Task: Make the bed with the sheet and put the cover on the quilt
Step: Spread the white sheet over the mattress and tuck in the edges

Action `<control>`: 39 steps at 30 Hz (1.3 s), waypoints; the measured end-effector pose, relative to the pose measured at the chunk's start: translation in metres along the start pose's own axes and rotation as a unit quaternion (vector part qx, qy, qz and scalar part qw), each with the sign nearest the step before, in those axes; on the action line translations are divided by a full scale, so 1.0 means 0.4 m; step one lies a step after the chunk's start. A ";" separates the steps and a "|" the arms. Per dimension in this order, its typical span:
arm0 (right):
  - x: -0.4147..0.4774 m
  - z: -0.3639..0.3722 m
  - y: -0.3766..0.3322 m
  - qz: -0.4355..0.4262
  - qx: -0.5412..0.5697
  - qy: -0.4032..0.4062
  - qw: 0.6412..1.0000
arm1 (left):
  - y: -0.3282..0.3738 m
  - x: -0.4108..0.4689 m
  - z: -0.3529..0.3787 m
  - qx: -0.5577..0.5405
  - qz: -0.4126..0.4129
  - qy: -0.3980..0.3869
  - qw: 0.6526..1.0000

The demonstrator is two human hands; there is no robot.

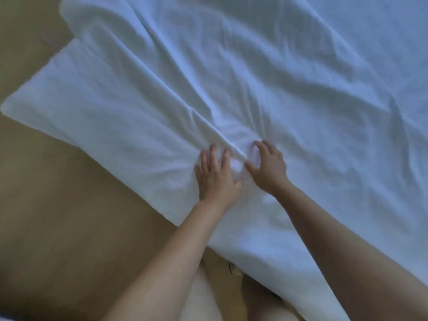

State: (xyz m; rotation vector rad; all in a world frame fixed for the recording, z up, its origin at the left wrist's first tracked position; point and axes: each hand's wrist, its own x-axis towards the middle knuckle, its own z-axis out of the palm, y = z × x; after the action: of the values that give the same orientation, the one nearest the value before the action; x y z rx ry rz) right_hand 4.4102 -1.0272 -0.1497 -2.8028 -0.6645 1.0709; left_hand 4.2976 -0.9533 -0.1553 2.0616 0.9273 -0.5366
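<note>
On the left is a flat tan brown surface [46,216]. A corner [20,107] of the big white puffy quilt [301,77] lies on top of it and points to the left. The quilt fills the rest of the view, from that corner all the way to the right side. It is full of little wrinkles.

A long thin raised fold [176,98] runs down across the quilt from the top left. It ends between my two hands.

My left hand [215,177] lies flat on the quilt, just left of the fold. Its fingers are straight and spread out, and it presses down. It grabs nothing.

My right hand [269,169] sits just right of the fold, close to my left hand but not touching it. Its fingers are bent and the tips dig into the quilt. The thumb sticks out toward the fold. Wrinkles fan out from the fingertips. I cannot tell if they have caught some cloth or only press on it.

At the bottom, between my arms, I can see a bit of my legs [203,297], next to the quilt's near edge.
</note>
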 end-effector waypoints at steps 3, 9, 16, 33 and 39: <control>-0.138 0.012 0.260 0.076 0.024 0.009 0.997 | 0.103 -0.087 0.148 0.029 0.035 -0.057 0.997; -0.393 0.059 0.761 0.147 0.046 0.025 0.988 | 0.357 -0.251 0.514 0.196 0.145 -0.158 0.957; -0.688 0.096 1.340 0.360 0.133 0.181 0.905 | 0.699 -0.444 0.939 0.265 0.223 -0.180 0.921; -0.671 -0.079 1.403 0.270 0.603 0.230 0.715 | 0.979 -0.403 0.990 0.135 0.240 -0.207 0.939; -0.487 -0.278 1.052 0.083 0.558 0.168 0.809 | 0.857 -0.313 0.576 -0.012 0.210 -0.044 0.977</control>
State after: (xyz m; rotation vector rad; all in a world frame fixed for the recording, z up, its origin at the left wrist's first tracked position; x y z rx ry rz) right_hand 4.5088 -1.4795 -0.0344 -1.8860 0.2402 0.5984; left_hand 4.4669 -1.3343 -0.0435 2.1134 0.4229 -0.3811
